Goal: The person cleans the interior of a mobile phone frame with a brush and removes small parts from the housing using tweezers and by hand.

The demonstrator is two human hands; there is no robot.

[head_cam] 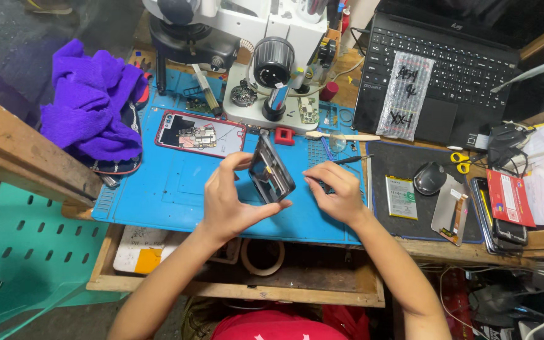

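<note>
One cluttered blue repair mat (158, 195)

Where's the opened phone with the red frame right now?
In the head view, the red-framed phone lies flat on the blue mat, left of centre, between the purple cloth and the microscope base.

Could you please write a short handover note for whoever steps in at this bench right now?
Left hand: holds the dark, opened phone frame upright over the blue work mat.
Right hand: rests on the mat beside the frame, gripping thin black tweezers.
A second opened phone, red-rimmed, lies further back on the mat; a flat battery and black mouse lie on the dark mat.
Done: both phones are open.
Left: the held frame is not yet closed.
</note>
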